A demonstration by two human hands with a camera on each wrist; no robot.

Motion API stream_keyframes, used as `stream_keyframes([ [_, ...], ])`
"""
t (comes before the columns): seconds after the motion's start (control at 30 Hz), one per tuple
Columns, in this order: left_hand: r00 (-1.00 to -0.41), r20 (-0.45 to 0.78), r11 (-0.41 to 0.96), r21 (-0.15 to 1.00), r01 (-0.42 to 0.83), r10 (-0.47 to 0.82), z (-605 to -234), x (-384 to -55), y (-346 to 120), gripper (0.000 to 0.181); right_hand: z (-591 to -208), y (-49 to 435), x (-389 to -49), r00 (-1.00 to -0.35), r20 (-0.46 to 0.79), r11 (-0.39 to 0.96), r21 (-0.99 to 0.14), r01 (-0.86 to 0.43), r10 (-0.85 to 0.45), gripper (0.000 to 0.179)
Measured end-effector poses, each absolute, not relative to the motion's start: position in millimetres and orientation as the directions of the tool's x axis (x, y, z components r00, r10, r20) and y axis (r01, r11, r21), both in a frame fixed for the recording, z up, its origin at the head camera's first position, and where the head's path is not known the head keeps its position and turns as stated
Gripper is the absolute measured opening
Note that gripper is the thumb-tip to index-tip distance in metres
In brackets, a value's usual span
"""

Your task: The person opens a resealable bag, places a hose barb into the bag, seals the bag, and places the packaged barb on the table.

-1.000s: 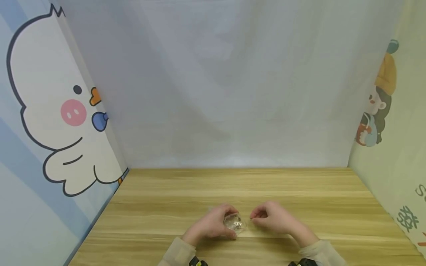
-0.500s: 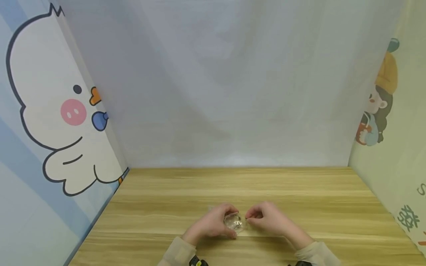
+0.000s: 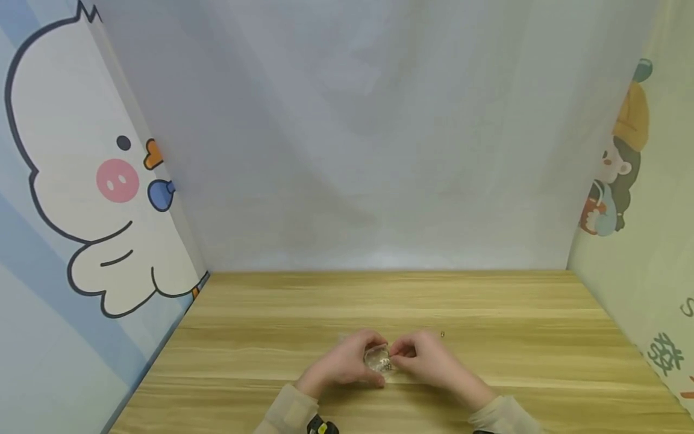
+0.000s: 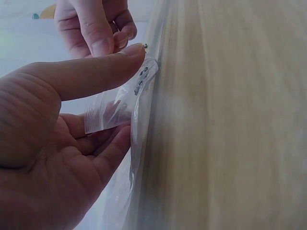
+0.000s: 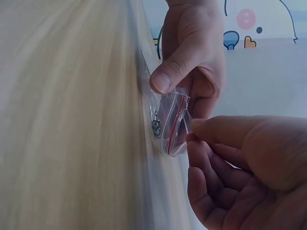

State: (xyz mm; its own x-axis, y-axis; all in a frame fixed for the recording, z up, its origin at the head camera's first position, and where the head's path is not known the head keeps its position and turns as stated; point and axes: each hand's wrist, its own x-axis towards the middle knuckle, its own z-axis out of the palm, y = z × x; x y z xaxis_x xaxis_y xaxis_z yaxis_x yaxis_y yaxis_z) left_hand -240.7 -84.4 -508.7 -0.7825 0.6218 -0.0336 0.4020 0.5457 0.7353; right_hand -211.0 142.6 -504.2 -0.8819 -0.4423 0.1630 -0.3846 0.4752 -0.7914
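Observation:
A small clear zip-lock bag with a red line along its mouth stays low over the table, held between the thumb and fingers of my left hand. Several small shiny metal pieces show through the plastic in the right wrist view. My right hand is at the bag's mouth, thumb and forefinger pinched together. Between those fingertips is a tiny dark piece, almost wholly hidden now. In the right wrist view the fingertips meet the bag's edge; whether they are inside it I cannot tell.
One tiny gold-coloured piece lies on the wooden table behind my right hand. More clear plastic lies under the left hand. A pale curtain stands behind the table, with printed walls at both sides.
My right hand has moved left to the bag's mouth, its fingertips still pinched. The gold-coloured piece on the table has come into view behind it. The left hand and bag have hardly moved.

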Motion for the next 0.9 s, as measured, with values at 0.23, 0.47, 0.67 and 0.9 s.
stream_keyframes([
  [0.23, -0.783, -0.034, 0.549, 0.732, 0.404, 0.621, -507.8, -241.4, -83.8, 0.07, -503.8, 140.5, -211.7, -0.889, 0.184, 0.49, -0.779, -0.392, -0.419, 0.004],
  [0.47, -0.778, -0.021, 0.544, 0.727, 0.42, 0.628, -506.8, -241.5, -84.7, 0.069, -504.8, 139.5, -212.8, -0.884, 0.192, 0.497, -0.767, -0.406, -0.426, 0.001],
  [0.67, -0.78, -0.026, 0.549, 0.725, 0.416, 0.625, -508.1, -241.9, -84.9, 0.069, -505.9, 140.6, -213.2, -0.886, 0.185, 0.491, -0.775, -0.398, -0.425, 0.004],
  [0.9, -0.781, -0.033, 0.547, 0.733, 0.406, 0.624, -508.4, -241.4, -85.3, 0.069, -503.4, 142.4, -212.0, -0.895, 0.157, 0.488, -0.792, -0.366, -0.416, 0.006],
])
